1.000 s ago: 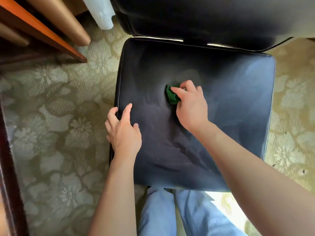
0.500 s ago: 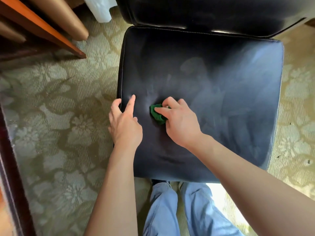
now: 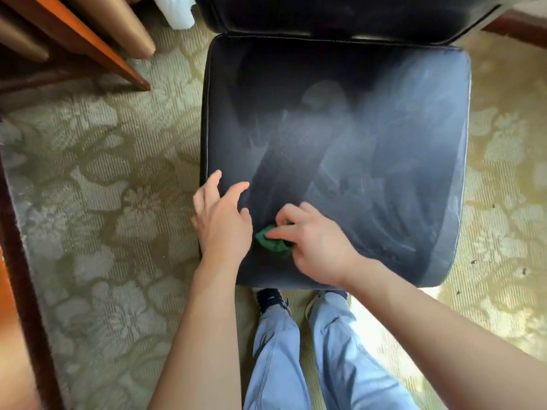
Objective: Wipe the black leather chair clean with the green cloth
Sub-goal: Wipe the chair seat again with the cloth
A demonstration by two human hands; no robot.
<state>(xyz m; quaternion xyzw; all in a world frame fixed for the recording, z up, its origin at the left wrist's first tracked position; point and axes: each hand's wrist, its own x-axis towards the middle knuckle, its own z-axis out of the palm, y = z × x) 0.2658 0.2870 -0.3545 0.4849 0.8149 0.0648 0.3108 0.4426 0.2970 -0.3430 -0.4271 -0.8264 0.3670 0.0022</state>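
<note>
The black leather chair (image 3: pixel 370 119) fills the upper middle of the head view, its seat streaked with pale smears. A crumpled green cloth (image 3: pixel 270 243) lies on the seat's front left part. My right hand (image 3: pixel 315 244) presses down on the cloth with its fingers closed over it. Just left of it, my left hand (image 3: pixel 223 220) rests on the seat's left front edge, fingers spread, holding nothing. The chair's backrest (image 3: pixel 340 16) shows at the top, mostly cut off.
Patterned green carpet (image 3: pixel 103 187) surrounds the chair. Wooden furniture legs (image 3: pixel 88 39) stand at the top left, a dark wooden edge (image 3: pixel 17 261) runs down the left. A white plastic object (image 3: pixel 177 10) sits by the backrest. My legs in blue jeans (image 3: pixel 310 350) stand before the seat.
My right hand has dragged the green cloth from the seat's middle down toward the front left corner. My left hand stayed at the left edge, its fingers now more spread.
</note>
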